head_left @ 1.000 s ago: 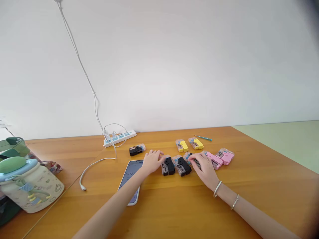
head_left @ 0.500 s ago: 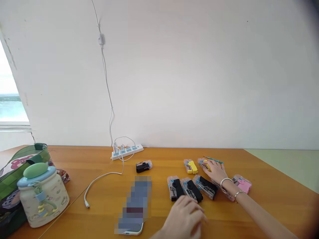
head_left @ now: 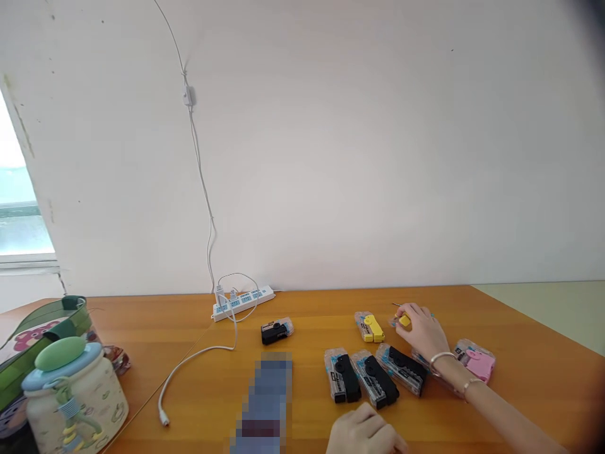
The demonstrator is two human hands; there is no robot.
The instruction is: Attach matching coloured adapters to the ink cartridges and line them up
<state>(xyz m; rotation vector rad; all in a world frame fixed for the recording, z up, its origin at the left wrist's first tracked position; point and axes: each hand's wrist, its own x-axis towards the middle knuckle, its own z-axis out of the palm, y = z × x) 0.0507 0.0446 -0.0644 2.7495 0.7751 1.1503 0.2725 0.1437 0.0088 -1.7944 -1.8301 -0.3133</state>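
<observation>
Checking your right grip (head_left: 420,331): where is that yellow-marked clear pack (head_left: 404,321)?

— Right under your fingers, toward the far right of the table (head_left: 307,302), with its yellow piece showing at your fingertips. Your fingers are curled down and close together, but I can't tell whether they're pinching the pack or only resting on it.

— Which way does it point?

— Your hand hides too much to judge its long axis or direction. If your fingers are only resting on it, any slide could turn it or push it into the second yellow-marked pack (head_left: 371,328), just to its left.

— What else could go wrong?

— Your right wrist lies over a clear pack (head_left: 420,358), near the pink-marked pack (head_left: 475,361). Your two bangles (head_left: 439,358) could catch that clear pack and drag it if you draw your arm back.

— And your left grip (head_left: 363,432)?

— It's loosely curled at the bottom of the view, with nothing visible in it, just short of the three black-marked packs (head_left: 375,380). They lie close together, slanting across the table, so a careless sweep could knock them into one another. Farther out, the white cable (head_left: 189,369) and power strip (head_left: 241,304) sit well to your left.
</observation>
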